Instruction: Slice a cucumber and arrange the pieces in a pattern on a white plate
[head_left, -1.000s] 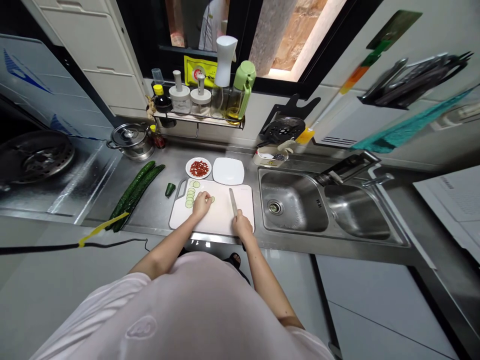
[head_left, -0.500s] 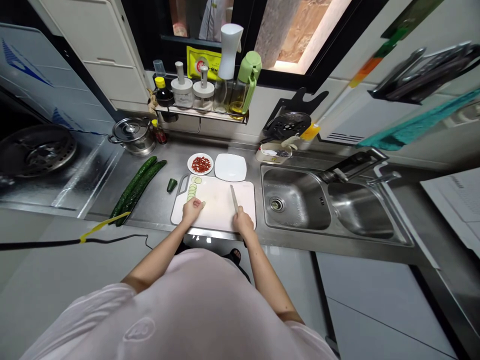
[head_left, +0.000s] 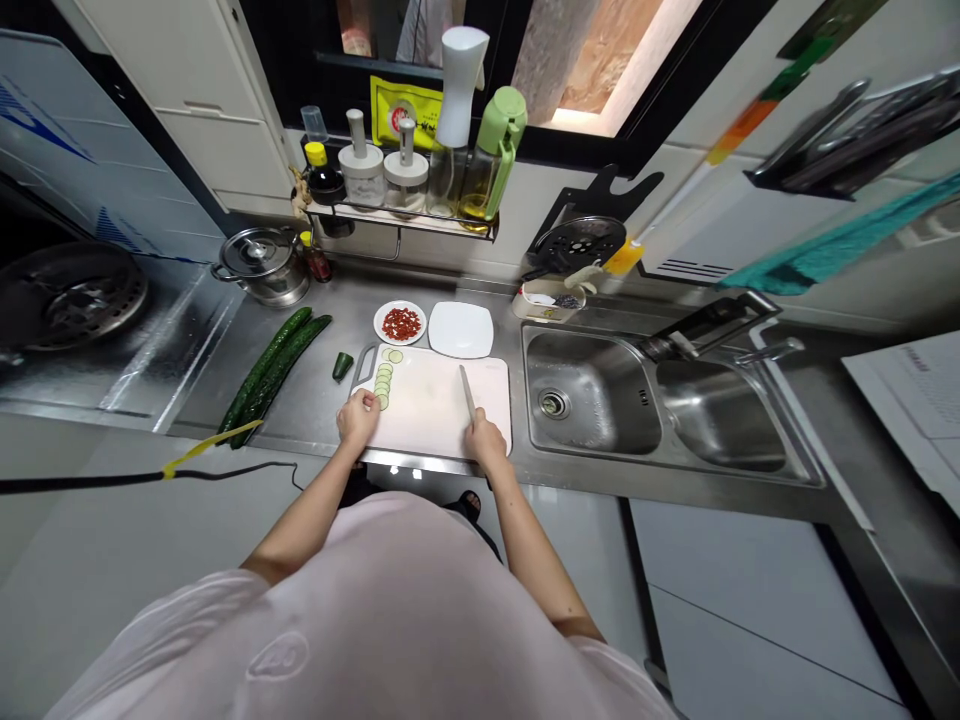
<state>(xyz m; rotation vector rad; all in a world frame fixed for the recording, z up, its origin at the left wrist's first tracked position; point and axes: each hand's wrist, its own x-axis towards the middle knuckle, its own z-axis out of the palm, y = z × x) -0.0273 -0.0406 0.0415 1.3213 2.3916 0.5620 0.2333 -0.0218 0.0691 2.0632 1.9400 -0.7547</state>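
Observation:
My right hand (head_left: pixel 485 438) is wrapped round the handle of a knife (head_left: pixel 466 390), its blade pointing away over the right part of the white cutting board (head_left: pixel 431 410). At the board's left edge is my left hand (head_left: pixel 358 415), fingers curled together; whatever they hold, if anything, is too small to name. Just beside it, a column of overlapping cucumber slices (head_left: pixel 383 382) lies on the board, with more slices at the top. A short dark green cucumber piece (head_left: pixel 342 366) rests on the counter left of the board.
Behind the board sit a plate of red pieces (head_left: pixel 400 323) and a white square plate (head_left: pixel 460 330). Two whole cucumbers (head_left: pixel 274 375) and a steel pot (head_left: pixel 266 268) are at the left. A double sink (head_left: pixel 592 395) lies right; a bottle rack (head_left: pixel 405 222) hangs above.
My left hand has moved left, from below the slices to the board's left edge, uncovering the lower slices. My right hand and the knife have stayed nearly in place. The view has shifted slightly.

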